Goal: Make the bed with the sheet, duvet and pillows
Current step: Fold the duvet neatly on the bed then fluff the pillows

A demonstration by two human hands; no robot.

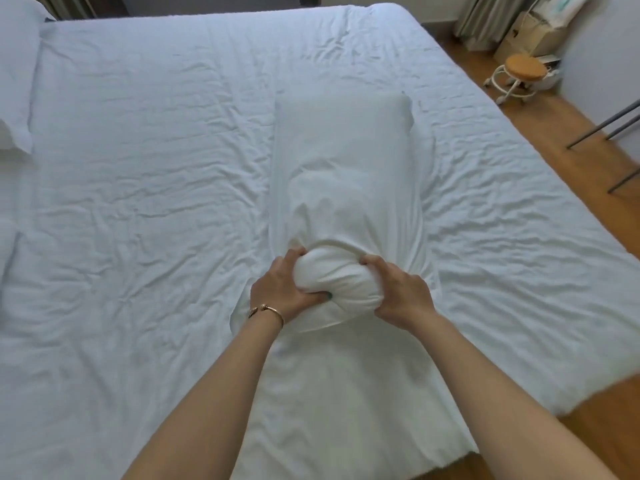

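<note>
A white pillow [337,284] lies lengthwise on the bed, most of it inside a white pillowcase [343,161]. Its near end bulges out of the case opening. My left hand [282,287] grips the left side of that bulging end, fingers at the case's edge. My right hand [398,289] grips the right side the same way. The wrinkled white sheet [156,188] covers the mattress. Another white pillow [17,71] rests at the far left edge of the bed.
Wooden floor [568,161] runs along the right side of the bed. A small round stool [521,69] stands at the far right near boxes and a curtain. Two dark metal legs [602,126] slant in from the right edge.
</note>
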